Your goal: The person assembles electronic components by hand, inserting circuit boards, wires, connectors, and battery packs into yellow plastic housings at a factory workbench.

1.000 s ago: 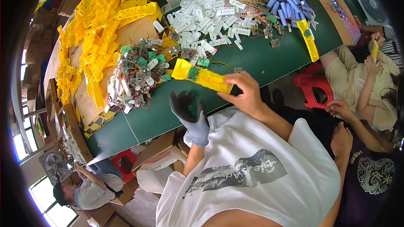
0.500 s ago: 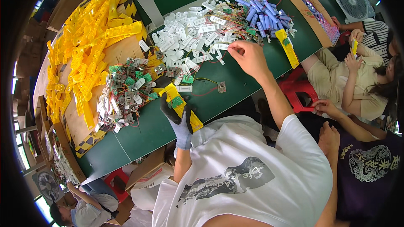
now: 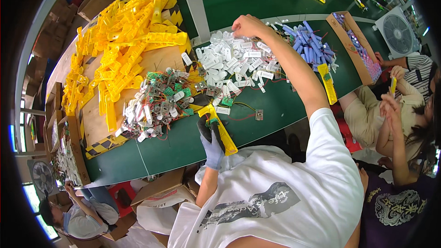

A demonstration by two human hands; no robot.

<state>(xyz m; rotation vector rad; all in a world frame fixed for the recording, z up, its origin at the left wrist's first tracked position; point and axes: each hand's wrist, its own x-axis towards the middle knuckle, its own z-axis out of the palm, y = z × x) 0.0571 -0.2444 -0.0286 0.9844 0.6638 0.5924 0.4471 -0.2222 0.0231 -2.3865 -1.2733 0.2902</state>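
Observation:
My left hand [image 3: 212, 146], in a grey and black glove, grips a long yellow plastic housing [image 3: 226, 136] near the table's front edge. A small green circuit board [image 3: 212, 121] sits in the housing by my thumb. My bare right hand [image 3: 249, 26] is stretched over the far side of a heap of white plastic pieces [image 3: 250, 55]. Its fingers are bent together at the heap, and what lies between them is hidden. Beside the housing lie a white piece [image 3: 223, 109] and a small metal-and-board module [image 3: 259, 114] on thin wires.
Yellow housings [image 3: 124, 50] are piled on a wooden board at left, beside a tangle of wired modules [image 3: 161, 101]. Purple cylindrical cells [image 3: 308, 43] and another yellow housing [image 3: 327, 82] lie at right, near a cardboard box [image 3: 351, 48]. Co-workers sit at right and lower left.
My right hand has moved from the near edge of the white heap to its far side. My left hand still holds the housing. The whole view has shifted.

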